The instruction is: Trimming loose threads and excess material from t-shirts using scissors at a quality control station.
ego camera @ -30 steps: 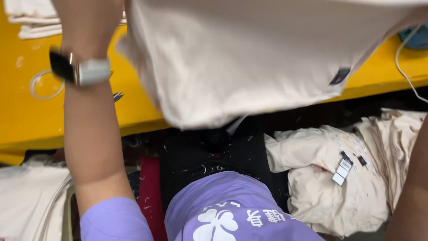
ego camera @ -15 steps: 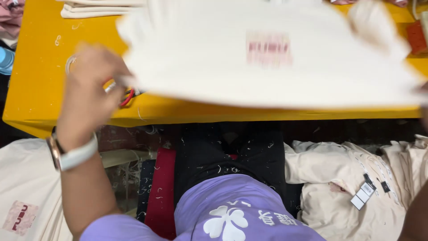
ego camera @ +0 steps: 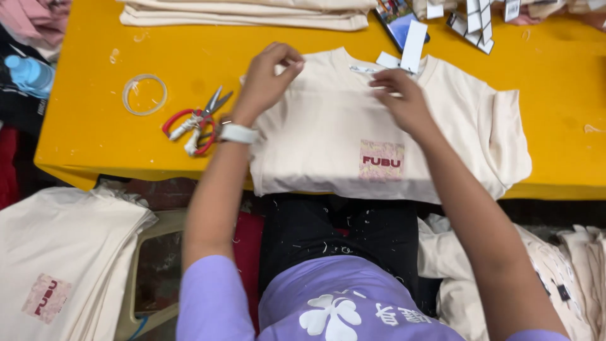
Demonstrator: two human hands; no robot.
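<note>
A cream T-shirt (ego camera: 328, 145) with a small pink printed patch lies flat on the yellow table (ego camera: 88, 139), its collar toward the far side. My left hand (ego camera: 268, 76) pinches the shirt's left shoulder near the collar. My right hand (ego camera: 401, 95) rests on the fabric just below the neckline, fingers on a small strip there. A white paper tag (ego camera: 413, 39) lies just beyond the collar.
Red-handled scissors (ego camera: 197, 121) and a clear tape ring (ego camera: 144, 95) lie left of the shirt. Folded cream shirts (ego camera: 246, 12) are stacked at the far edge, with several tags (ego camera: 473, 22) nearby. More cream shirts lie piled low left (ego camera: 57, 265) and low right (ego camera: 568, 278). A blue bottle (ego camera: 28, 72) sits far left.
The shirt was held up in the air in both hands; now it lies spread flat on the table, and both hands have moved to its collar area.
</note>
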